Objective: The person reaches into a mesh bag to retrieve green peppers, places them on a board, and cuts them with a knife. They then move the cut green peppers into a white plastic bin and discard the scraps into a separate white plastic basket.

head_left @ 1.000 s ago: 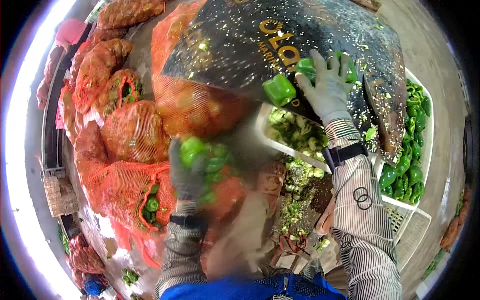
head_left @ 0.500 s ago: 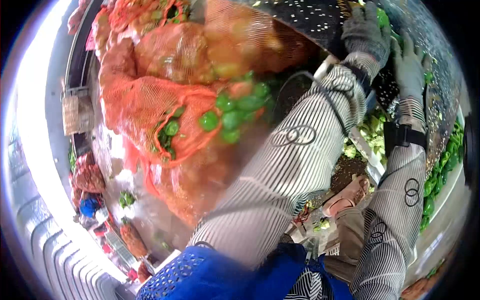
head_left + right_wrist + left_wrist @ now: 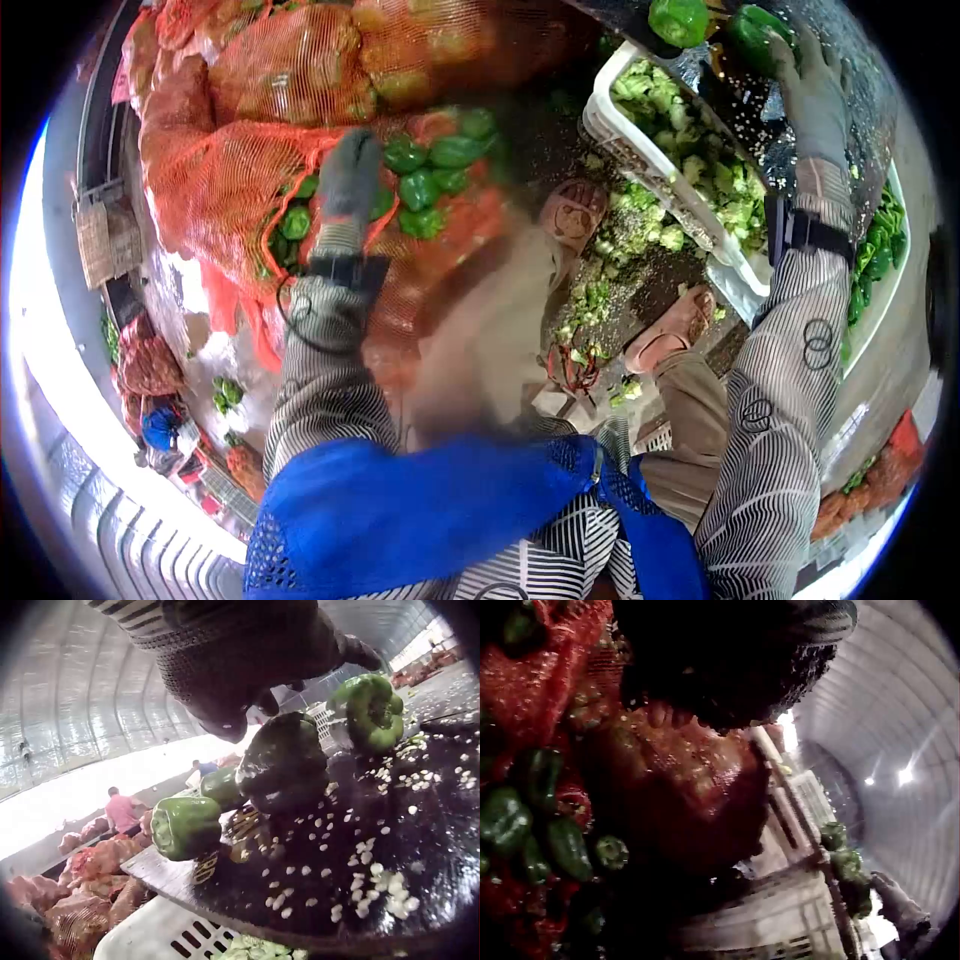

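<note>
The right hand is gloved and laid on the dark counter at the far right; its fingers are spread and nearly straight, touching a dark green pepper without closing round it; released, by my reading. Two more peppers stand on the counter: a bright pepper near the edge, and a third pepper just beyond the thumb; pale seeds are strewn over the surface.

The left hand is gloved and down at the mouth of an orange mesh sack, among loose green peppers; the back of the glove hides its fingers in the head view, and the wrist view is too dark; I cannot tell whether they are grasping anything.

Surroundings: a white crate of pale trimmings sits under the counter's edge; a heap of whole peppers lies to the right of the counter; further filled sacks are piled behind.

Handling, as a judgement: the dark green pepper should be light, hollow and fairly stiff-walled; its waxy skin is likely to slide under a glove; hard squeezing risks cracking the wall; it is best taken across the widest part, near the stalk end, thumb opposed to fingers, where the lobes give purchase; on the seeded counter it may roll.
</note>
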### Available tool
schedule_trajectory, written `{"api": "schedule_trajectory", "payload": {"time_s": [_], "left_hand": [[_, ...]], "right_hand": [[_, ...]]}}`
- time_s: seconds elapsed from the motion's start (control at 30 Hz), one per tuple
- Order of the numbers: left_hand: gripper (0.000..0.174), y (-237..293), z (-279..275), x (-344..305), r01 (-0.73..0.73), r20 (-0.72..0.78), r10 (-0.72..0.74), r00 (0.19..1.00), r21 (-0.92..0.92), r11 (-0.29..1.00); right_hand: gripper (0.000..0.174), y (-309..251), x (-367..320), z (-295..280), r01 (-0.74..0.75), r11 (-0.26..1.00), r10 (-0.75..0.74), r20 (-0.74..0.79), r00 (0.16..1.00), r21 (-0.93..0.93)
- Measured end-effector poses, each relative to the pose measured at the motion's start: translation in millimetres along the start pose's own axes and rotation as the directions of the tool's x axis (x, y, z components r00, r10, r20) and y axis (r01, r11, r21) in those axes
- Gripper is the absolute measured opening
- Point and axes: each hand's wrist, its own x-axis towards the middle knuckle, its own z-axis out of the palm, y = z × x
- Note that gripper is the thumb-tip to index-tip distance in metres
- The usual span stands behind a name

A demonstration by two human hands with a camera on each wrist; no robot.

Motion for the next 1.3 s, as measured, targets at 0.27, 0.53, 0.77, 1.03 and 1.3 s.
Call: {"api": "schedule_trajectory", "payload": {"time_s": [0.27, 0.53, 0.77, 1.03, 1.3], "left_hand": [[0.068, -135, 126, -68, 0.089, 0.167, -0.098, 0.981, 0.064, 0.994], [0.081, -67, 139, -1, 0.376, 0.251, -0.351, 0.902, -0.056, 0.925], [0.074, 76, 75, -19, 0.271, 0.258, -0.145, 0.955, -0.563, 0.781], [0.068, 291, 62, -3, 0.152, 0.287, 0.653, 0.701, -0.955, 0.257], [0.041, 69, 35, 13, -0.314, -0.049, 0.324, 0.945, 0.149, 0.938]], "right_hand": [[0.032, -46, -105, -42, 0.047, 0.864, 0.047, -0.173, 0.984, 0.501], [0.033, -92, -175, -51, -0.115, 0.654, 0.101, 0.064, 0.993, 0.747], [0.049, -128, -180, -74, -0.139, 0.539, -0.050, 0.196, 0.979, 0.831], [0.059, -65, -94, -52, 0.015, 0.760, 0.152, -0.200, 0.968, 0.649], [0.049, -1, -73, 34, 0.011, 0.913, 0.102, -0.255, 0.962, 0.408]]}}
